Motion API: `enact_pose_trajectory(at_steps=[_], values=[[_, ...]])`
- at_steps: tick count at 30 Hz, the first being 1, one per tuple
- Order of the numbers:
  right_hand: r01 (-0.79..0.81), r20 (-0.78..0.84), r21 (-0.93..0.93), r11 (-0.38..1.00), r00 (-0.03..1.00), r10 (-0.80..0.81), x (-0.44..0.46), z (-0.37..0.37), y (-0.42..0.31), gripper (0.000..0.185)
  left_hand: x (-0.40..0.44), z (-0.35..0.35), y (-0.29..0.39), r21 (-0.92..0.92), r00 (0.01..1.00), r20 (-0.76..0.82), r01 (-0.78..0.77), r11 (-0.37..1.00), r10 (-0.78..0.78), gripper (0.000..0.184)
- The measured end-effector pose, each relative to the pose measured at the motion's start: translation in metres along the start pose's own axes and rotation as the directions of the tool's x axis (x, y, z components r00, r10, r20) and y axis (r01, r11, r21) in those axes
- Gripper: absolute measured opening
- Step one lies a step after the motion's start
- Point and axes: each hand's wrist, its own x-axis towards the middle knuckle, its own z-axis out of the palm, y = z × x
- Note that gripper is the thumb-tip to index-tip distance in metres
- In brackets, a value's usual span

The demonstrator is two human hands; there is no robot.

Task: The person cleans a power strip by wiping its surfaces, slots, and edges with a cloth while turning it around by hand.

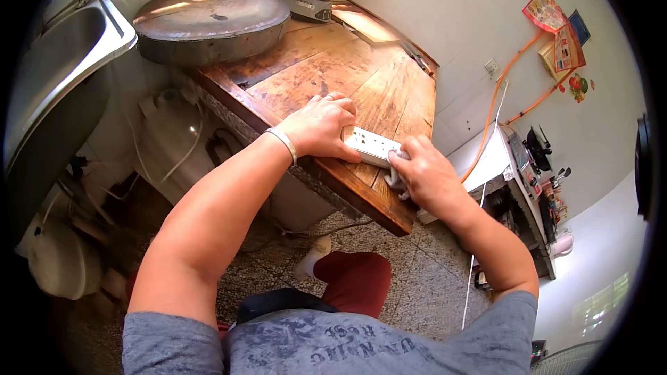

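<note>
A white power strip [370, 143] with several sockets sits at the near right end of the wooden table [319, 83]. My left hand [324, 127], with a bracelet at the wrist, grips the strip's left end, thumb along the near side. At the other end my right hand [429, 172] presses a crumpled greyish cloth [396, 182] against the strip, fingers closed on it. Part of the cloth hangs below those fingers over the tabletop. Both ends of the strip are partly covered by my hands.
A large round metal lid [212, 10] covers a wide pan at the table's back left. Behind stands an appliance [302, 3]. A steel sink [76, 45] is at left. An orange hose [497, 97] and white cord [486, 167] hang at right, near a cluttered shelf [521, 173].
</note>
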Motion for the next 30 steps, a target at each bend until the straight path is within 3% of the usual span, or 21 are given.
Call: enact_pose_trajectory(at_steps=[7,10,13,15,17,19,21,27,30], values=[[-0.045,0.031,-0.005,0.999,0.998,0.046,0.027,0.008,0.017,0.031,0.002,0.001,0.0,-0.013,0.997,0.062,0.038,0.999,-0.037,0.056],[0.039,0.031,-0.028,0.999,0.999,-0.038,0.006,-0.002,0.001,0.033,0.002,-0.006,0.005,0.002,0.989,0.116,0.098,0.995,-0.097,0.061],[0.016,0.124,0.151,0.988,0.992,-0.035,-0.01,-0.003,-0.011,0.033,0.003,-0.004,0.005,-0.005,0.994,0.082,0.075,0.997,-0.074,0.056],[-0.005,0.085,0.12,0.993,0.996,-0.005,-0.01,0.001,-0.012,0.032,0.0,0.001,0.005,-0.011,0.999,0.042,0.033,0.999,-0.033,0.051],[-0.002,-0.106,0.19,0.982,0.994,0.022,-0.01,0.003,-0.014,0.03,0.001,-0.002,0.003,-0.026,0.998,0.036,0.055,0.998,-0.054,0.051],[-0.077,-0.13,0.241,0.967,0.985,0.111,-0.016,-0.006,-0.009,0.031,0.002,-0.004,0.004,-0.02,0.995,0.069,0.068,0.997,-0.067,0.051],[-0.176,-0.142,0.174,0.969,0.969,0.201,-0.017,-0.005,0.005,0.033,0.003,-0.004,0.004,-0.007,0.998,0.063,0.016,1.0,-0.016,0.051],[-0.082,-0.079,0.006,0.997,0.993,0.083,0.006,0.011,0.005,0.029,0.002,-0.007,0.007,-0.024,0.997,0.08,-0.003,1.0,0.005,0.05],[-0.032,0.051,-0.074,0.997,0.998,0.036,0.023,0.009,0.015,0.029,0.002,-0.006,0.008,-0.005,0.998,0.056,0.002,1.0,-0.002,0.05]])
